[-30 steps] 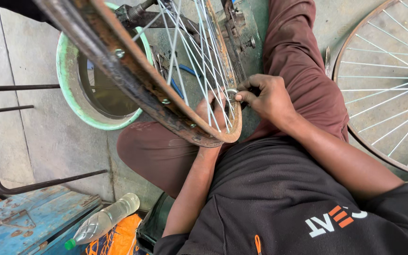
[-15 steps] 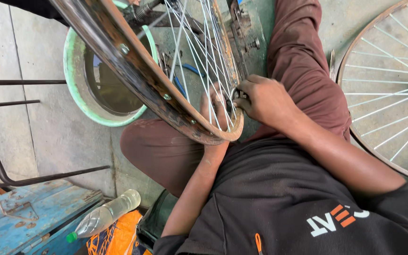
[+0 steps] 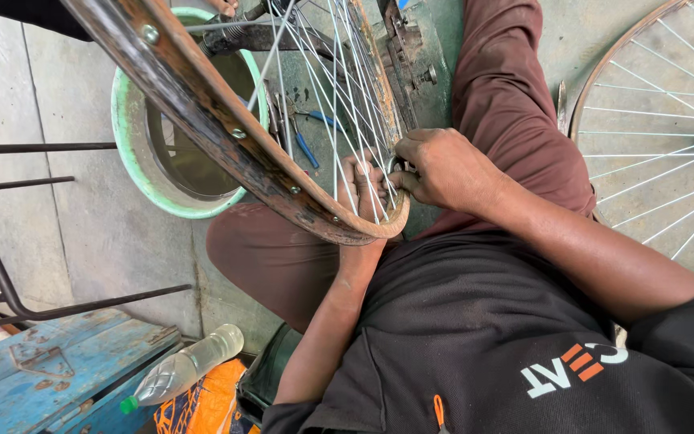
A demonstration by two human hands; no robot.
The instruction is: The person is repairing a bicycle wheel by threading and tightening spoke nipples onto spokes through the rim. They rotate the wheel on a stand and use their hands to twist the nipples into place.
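The rusty bicycle wheel rim [image 3: 226, 133] stands on edge across the lap, its lowest curve right at the fingers; the right hand [image 3: 443, 169] pinches narrow on a small round tool [image 3: 395, 167] just inside the rim, while the left hand [image 3: 361, 186] reaches up through the thin steel spokes [image 3: 339, 96], fingers curled about them, equally near. The rim's long sweep runs up and away leftward from the fingertips; beyond it sits a chipped green basin [image 3: 134, 153]; a second spoked wheel [image 3: 660, 137] lies well to the right.
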